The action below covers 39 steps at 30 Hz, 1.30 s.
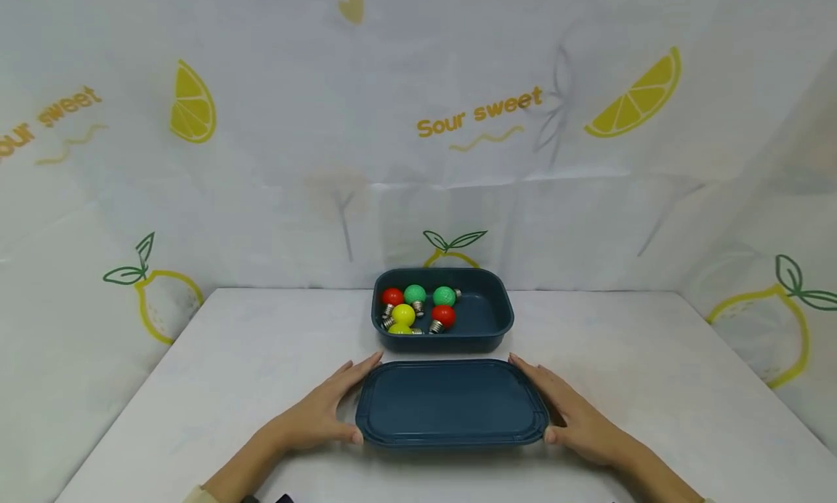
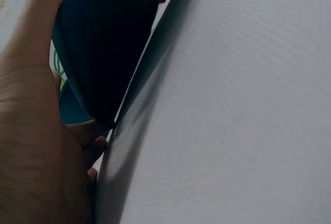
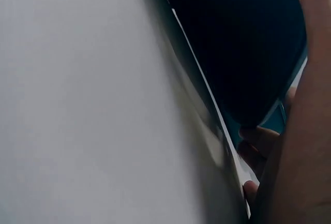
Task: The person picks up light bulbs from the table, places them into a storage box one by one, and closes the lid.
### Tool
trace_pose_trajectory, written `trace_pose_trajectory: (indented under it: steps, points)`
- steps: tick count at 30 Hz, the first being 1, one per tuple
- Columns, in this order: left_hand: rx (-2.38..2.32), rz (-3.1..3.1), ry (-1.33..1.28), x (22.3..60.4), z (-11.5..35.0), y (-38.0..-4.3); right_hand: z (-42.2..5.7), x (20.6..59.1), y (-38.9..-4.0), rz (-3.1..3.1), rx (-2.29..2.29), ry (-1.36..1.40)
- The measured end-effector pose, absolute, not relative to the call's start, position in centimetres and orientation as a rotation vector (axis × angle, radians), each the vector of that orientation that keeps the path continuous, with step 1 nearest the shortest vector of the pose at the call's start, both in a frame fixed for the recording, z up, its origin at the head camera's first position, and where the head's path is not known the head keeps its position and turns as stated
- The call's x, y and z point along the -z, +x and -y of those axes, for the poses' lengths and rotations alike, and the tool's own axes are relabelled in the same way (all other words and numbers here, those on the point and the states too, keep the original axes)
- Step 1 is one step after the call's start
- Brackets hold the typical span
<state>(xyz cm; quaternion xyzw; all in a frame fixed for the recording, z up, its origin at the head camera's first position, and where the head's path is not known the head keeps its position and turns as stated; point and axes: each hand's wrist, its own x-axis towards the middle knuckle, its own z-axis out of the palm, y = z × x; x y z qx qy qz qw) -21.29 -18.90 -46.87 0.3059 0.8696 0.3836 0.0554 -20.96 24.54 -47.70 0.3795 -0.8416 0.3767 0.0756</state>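
Observation:
A dark blue lid (image 1: pixel 454 401), rectangular with rounded corners, lies flat-side up between my two hands. At its left end my left hand (image 1: pixel 318 414) grips it, thumb at the near corner and fingers along the far corner. The right hand (image 1: pixel 584 421) holds the other end in a mirrored way. Both wrist views show the lid's shaded underside (image 2: pixel 106 43), close over the table. Just behind stands a dark blue tray (image 1: pixel 484 314) with red bulbs (image 1: pixel 444 315), green bulbs (image 1: pixel 415 294) and yellow bulbs (image 1: pixel 403 315), mostly toward its left side.
The white table (image 1: pixel 654 372) extends to both sides of the hands. Behind it hangs a white sheet (image 1: pixel 294 227) printed with lemons and lettering, rising right at the table's back edge, close behind the tray.

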Motion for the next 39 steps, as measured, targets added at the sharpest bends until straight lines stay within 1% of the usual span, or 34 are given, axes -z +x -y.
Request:
trace_pose_trajectory:
  steps: [6, 11, 18, 24, 27, 32, 39]
  points:
    - [-1.28, -2.552, 0.894, 47.0, 18.5, -21.1, -24.0, 47.5, -20.9, 2.487, -1.352, 1.16]
    - [-1.361, -2.54, 0.95, 47.1, 18.3, -21.1, -23.0, 47.6, -21.1, 2.39, -1.552, 1.136]
    - [-1.56, -2.502, 1.036, 47.3, 17.2, -20.7, -22.3, 48.2, -21.4, 2.204, -1.591, 1.12]
    - [-1.731, -2.581, 1.139, 46.7, 15.3, -20.4, -21.8, 47.9, -21.6, 2.013, -1.699, 1.194]
    - [-1.874, -2.556, 1.2, 46.1, 14.4, -20.3, -21.1, 46.9, -21.3, 1.96, -1.723, 1.158]
    - [-2.037, -2.6, 1.178, 44.8, 13.2, -20.9, -19.4, 44.5, -21.6, 1.878, -1.657, 1.031]
    - [-2.25, -2.766, 1.092, 41.2, 11.3, -23.6, -17.7, 41.0, -24.4, 1.557, -1.482, 1.107]
